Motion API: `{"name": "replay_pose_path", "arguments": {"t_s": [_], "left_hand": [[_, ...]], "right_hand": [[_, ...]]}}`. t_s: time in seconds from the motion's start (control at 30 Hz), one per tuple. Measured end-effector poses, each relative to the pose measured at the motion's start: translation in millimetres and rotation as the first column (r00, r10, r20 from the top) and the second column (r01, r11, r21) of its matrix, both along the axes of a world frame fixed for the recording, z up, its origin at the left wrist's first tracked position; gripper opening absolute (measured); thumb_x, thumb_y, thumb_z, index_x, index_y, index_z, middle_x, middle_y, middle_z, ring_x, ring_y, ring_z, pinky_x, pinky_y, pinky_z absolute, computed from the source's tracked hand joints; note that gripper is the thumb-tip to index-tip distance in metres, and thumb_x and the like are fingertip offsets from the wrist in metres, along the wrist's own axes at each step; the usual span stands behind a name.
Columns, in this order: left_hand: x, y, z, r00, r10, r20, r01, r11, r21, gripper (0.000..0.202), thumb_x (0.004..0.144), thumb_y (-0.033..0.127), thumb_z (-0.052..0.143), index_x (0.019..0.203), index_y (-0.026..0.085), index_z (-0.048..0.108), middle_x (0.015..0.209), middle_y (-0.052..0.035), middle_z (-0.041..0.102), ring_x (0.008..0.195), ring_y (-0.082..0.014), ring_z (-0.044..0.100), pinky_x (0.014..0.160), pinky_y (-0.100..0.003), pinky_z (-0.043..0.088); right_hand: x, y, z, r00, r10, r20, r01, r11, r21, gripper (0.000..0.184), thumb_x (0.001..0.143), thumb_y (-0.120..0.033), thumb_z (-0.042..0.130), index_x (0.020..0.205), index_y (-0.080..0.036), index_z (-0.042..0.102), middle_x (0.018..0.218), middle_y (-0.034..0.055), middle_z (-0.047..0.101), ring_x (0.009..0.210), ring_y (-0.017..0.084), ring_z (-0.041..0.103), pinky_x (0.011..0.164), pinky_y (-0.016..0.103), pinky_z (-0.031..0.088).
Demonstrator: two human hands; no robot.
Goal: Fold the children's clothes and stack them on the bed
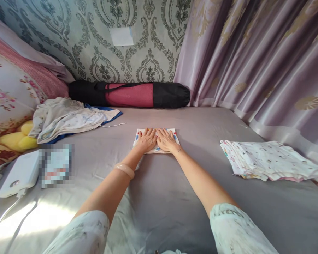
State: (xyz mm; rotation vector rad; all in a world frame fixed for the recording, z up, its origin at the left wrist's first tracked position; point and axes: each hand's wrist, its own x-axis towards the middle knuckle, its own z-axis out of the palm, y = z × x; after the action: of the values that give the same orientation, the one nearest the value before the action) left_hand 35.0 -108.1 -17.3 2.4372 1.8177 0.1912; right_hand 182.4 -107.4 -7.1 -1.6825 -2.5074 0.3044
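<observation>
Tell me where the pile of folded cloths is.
In the head view, the pile of folded cloths lies at the right of the bed, beside the curtain.

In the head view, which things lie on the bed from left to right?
White device → heap of unfolded clothes → left hand → right hand, both flat on a small folded cloth → stack of folded cloths.

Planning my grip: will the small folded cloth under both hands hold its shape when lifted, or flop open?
Probably floppy: the folded cloth lies thin and flat under the left hand and right hand, so its folds may open unless supported. Likely very light, like the similar stacked cloths at right. Pushed on the smooth sheet, it should slide, not roll.
</observation>
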Motion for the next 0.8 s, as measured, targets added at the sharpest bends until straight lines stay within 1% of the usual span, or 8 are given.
{"name": "replay_pose_path", "arguments": {"t_s": [0.1, 0.2, 0.27, 0.33, 0.43, 0.57, 0.7, 0.8], "left_hand": [[1, 1, 4.2, 1.000, -0.002, -0.015, 0.002, 1.000, -0.022, 0.055, 0.101, 0.039, 0.020, 0.152, 0.022, 0.030, 0.159, -0.0100, 0.031, 0.147, -0.0321, 0.022, 0.114, -0.063, 0.020], [0, -1, 10.3, 1.000, 0.008, -0.004, -0.008, 0.999, -0.050, 0.054, 0.100, 0.038, 0.021, 0.151, 0.021, 0.033, 0.159, -0.0109, 0.031, 0.148, -0.0313, 0.022, 0.114, -0.062, 0.021], [-1, -2, 13.5, 0.998, 0.057, 0.002, -0.057, 0.998, -0.012, 0.054, 0.100, 0.036, 0.022, 0.149, 0.019, 0.035, 0.158, -0.0117, 0.031, 0.148, -0.0301, 0.022, 0.116, -0.060, 0.020], [-3, -5, 14.9, 0.993, 0.121, 0.003, -0.121, 0.991, 0.052, 0.054, 0.099, 0.033, 0.022, 0.148, 0.017, 0.037, 0.158, -0.0127, 0.033, 0.148, -0.0293, 0.022, 0.117, -0.059, 0.017], [-8, -8, 13.5, 0.987, 0.159, -0.007, -0.158, 0.984, 0.080, 0.055, 0.099, 0.035, 0.021, 0.147, 0.014, 0.039, 0.156, -0.0137, 0.036, 0.147, -0.0303, 0.025, 0.118, -0.057, 0.017], [-13, -9, 7.7, 0.990, 0.142, -0.015, -0.142, 0.990, 0.026, 0.054, 0.099, 0.038, 0.022, 0.148, 0.019, 0.038, 0.155, -0.0120, 0.037, 0.145, -0.0311, 0.029, 0.115, -0.058, 0.023], [-13, -8, 3.2, 0.987, 0.159, -0.007, -0.159, 0.987, -0.001, 0.055, 0.099, 0.039, 0.021, 0.149, 0.021, 0.036, 0.157, -0.0116, 0.034, 0.146, -0.0315, 0.027, 0.115, -0.059, 0.022], [-13, -7, 2.8, 0.988, 0.153, 0.002, -0.153, 0.988, -0.004, 0.055, 0.099, 0.039, 0.022, 0.149, 0.021, 0.035, 0.157, -0.0121, 0.033, 0.146, -0.0320, 0.027, 0.114, -0.060, 0.022]], "right_hand": [[1, 1, 3.1, 1.000, -0.001, 0.012, 0.001, 1.000, -0.018, 0.059, 0.098, -0.030, 0.021, 0.155, -0.014, 0.025, 0.162, 0.0066, 0.023, 0.149, 0.024, 0.017, 0.120, 0.053, 0.012], [0, 0, 10.4, 1.000, -0.015, 0.008, 0.015, 0.998, -0.057, 0.059, 0.098, -0.030, 0.021, 0.155, -0.015, 0.025, 0.162, 0.0067, 0.021, 0.149, 0.023, 0.016, 0.120, 0.053, 0.012], [-3, -2, 15.0, 1.000, -0.025, -0.012, 0.024, 0.998, -0.053, 0.059, 0.098, -0.029, 0.021, 0.154, -0.014, 0.025, 0.163, 0.0072, 0.018, 0.150, 0.023, 0.013, 0.120, 0.053, 0.010], [-8, -4, 16.9, 0.999, -0.017, -0.034, 0.017, 1.000, -0.015, 0.060, 0.097, -0.028, 0.022, 0.155, -0.011, 0.024, 0.163, 0.0075, 0.015, 0.150, 0.022, 0.010, 0.121, 0.052, 0.006], [-16, -5, 13.4, 0.999, 0.002, -0.046, -0.001, 1.000, 0.018, 0.061, 0.097, -0.028, 0.022, 0.155, -0.009, 0.023, 0.163, 0.0088, 0.016, 0.150, 0.021, 0.010, 0.121, 0.049, 0.004], [-22, -5, 5.0, 0.999, -0.009, -0.038, 0.009, 1.000, 0.010, 0.060, 0.098, -0.031, 0.020, 0.154, -0.008, 0.025, 0.162, 0.0105, 0.020, 0.150, 0.023, 0.014, 0.121, 0.049, 0.008], [-22, -5, 2.2, 1.000, -0.012, -0.026, 0.013, 1.000, 0.021, 0.060, 0.098, -0.031, 0.021, 0.154, -0.010, 0.026, 0.162, 0.0098, 0.021, 0.149, 0.022, 0.015, 0.121, 0.049, 0.009], [-22, -4, 1.9, 0.999, -0.017, -0.027, 0.018, 1.000, 0.024, 0.060, 0.098, -0.031, 0.021, 0.154, -0.010, 0.026, 0.162, 0.0097, 0.021, 0.149, 0.022, 0.015, 0.121, 0.049, 0.009]]}}
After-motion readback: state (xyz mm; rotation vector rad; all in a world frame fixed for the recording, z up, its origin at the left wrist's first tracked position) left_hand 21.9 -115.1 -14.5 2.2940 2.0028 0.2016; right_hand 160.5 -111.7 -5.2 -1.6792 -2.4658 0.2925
